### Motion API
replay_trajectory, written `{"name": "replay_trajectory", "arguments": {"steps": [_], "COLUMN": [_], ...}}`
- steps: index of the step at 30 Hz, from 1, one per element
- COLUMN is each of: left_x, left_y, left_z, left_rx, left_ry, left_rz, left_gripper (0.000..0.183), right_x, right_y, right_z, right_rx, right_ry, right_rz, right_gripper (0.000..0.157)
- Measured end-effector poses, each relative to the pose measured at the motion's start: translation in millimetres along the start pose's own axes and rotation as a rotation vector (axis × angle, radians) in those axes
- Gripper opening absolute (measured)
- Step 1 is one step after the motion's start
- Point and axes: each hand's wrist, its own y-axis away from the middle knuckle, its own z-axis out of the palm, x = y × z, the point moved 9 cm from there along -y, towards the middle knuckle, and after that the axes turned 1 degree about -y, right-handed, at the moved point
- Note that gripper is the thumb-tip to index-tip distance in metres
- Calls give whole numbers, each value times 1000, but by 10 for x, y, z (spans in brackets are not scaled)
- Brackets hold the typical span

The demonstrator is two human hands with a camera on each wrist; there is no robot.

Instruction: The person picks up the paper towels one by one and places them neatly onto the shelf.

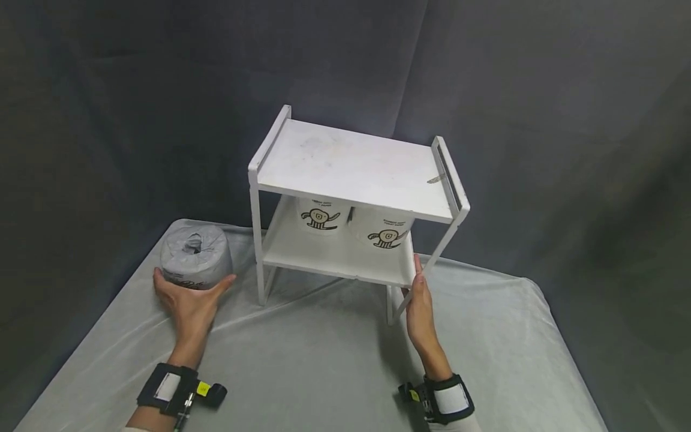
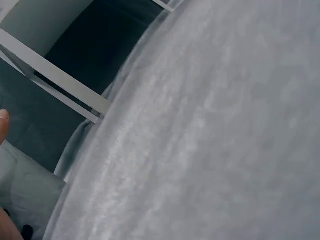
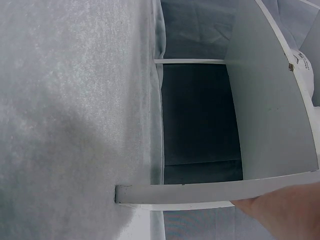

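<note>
A wrapped toilet paper roll [image 1: 197, 255] stands at the table's left side, its hollow core facing up. My left hand [image 1: 191, 303] grips it from the front, thumb on its right and fingers on its left. In the middle is a small white two-tier shelf [image 1: 351, 165]. My right hand [image 1: 422, 309] holds the shelf's right side frame low down, beside the lower tier; some fingers are hidden behind it. On that tier are a wrapped roll [image 1: 322, 217] and a second roll [image 1: 385, 231], both printed with a cartoon figure and partly covered by the top board.
A pale grey cloth covers the table [image 1: 302, 372]. Dark grey curtains [image 1: 345, 60] hang behind and at both sides. The shelf's top board has a scuff and a chipped mark near its right end. Both wrists wear black straps with small devices.
</note>
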Motion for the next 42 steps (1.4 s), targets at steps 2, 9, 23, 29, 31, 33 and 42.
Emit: {"name": "replay_trajectory", "arguments": {"steps": [2, 9, 23, 29, 31, 33, 42], "left_x": [-5, -31, -17, -47, -52, -52, -58], "left_y": [-29, -108, -202, -211, -215, -220, -235], "left_z": [20, 12, 55, 107, 116, 121, 116], "left_rx": [8, 47, 46, 11, 8, 8, 14], "left_ry": [0, 9, 25, 81, 92, 99, 115], "left_rz": [2, -12, -7, -32, -34, -33, -27], "left_gripper": [145, 144, 145, 141, 140, 139, 134], "right_x": [2, 8, 6, 17, 18, 14, 23], "right_y": [-7, 0, -12, -12, -13, -16, 5], "right_z": [-4, 10, -9, -15, -18, -16, -10], "right_rx": [5, 2, 9, 12, 16, 14, 11], "right_ry": [6, 9, 2, 1, 1, -4, 1], "right_rz": [6, 14, 14, 17, 20, 18, 17], "right_gripper": [59, 61, 60, 59, 59, 59, 63]}}
